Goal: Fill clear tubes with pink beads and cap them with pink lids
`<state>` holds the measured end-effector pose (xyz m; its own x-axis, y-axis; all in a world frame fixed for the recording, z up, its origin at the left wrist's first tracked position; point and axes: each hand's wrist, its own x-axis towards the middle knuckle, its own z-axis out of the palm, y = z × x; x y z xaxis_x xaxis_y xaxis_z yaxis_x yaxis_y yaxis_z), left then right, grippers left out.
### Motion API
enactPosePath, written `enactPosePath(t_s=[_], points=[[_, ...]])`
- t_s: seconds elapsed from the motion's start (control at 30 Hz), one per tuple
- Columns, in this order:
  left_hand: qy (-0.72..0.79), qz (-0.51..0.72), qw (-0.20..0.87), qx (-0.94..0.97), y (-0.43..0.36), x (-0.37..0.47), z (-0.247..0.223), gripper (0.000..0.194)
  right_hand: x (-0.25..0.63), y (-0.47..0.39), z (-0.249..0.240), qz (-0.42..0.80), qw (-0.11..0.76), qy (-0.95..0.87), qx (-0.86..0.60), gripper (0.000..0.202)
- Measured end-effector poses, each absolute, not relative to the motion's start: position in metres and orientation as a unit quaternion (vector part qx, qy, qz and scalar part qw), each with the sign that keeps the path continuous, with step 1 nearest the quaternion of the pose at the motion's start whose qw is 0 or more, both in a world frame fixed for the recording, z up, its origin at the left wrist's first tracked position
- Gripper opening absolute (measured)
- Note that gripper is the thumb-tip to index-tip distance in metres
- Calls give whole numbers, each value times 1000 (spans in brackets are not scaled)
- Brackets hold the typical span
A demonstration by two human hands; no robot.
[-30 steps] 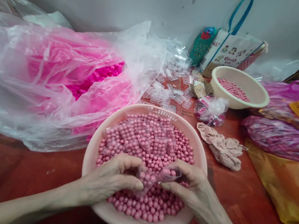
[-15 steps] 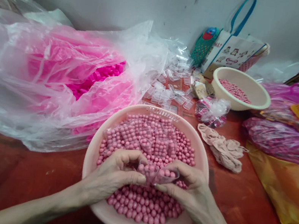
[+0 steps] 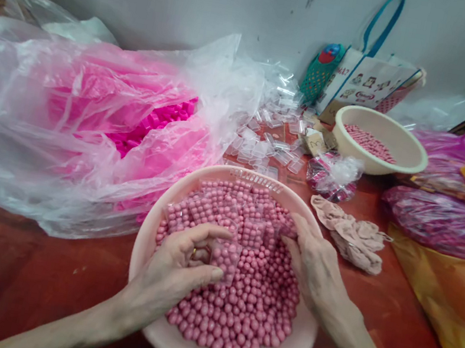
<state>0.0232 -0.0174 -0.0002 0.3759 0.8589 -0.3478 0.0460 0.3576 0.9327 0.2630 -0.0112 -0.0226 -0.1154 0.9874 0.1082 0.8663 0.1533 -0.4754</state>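
A pale pink plastic basin holds many loose pink beads, with several clear packets of beads lying on top toward the back. My left hand is over the middle of the basin, thumb and forefinger closed on a small clear packet filled with pink beads. At the basin's right inner side is my right hand. Its thumb and fingers pinch another clear bead packet, partly hidden by the fingers, just above the beads.
A large clear plastic bag with bright pink pieces spreads over the left. Empty clear packets lie behind the basin. At right are a cream bowl of beads, a crumpled beige cloth and filled bags. A printed tote stands against the wall.
My hands have moved apart from their place together at the basin's middle. The right hand has gone right and farther back with its packet; the left still holds its own. The view shifted slightly.
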Motion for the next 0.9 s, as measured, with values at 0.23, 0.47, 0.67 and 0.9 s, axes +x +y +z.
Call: enactPosePath(t_s=[0.23,0.47,0.67,0.9], points=[[539,270,339,723,-19,3,-3,6,259,-4,-19,171,185,-758,-601,22],[519,202,194,807,-16,6,-9,7,258,5,-26,161,142,-775,-594,31],[527,99,78,841,-24,6,-12,11,261,1,-33,128,153,-788,-582,41],[520,164,59,836,-29,-4,-15,10,283,0,-18,46,265,-743,-613,25]])
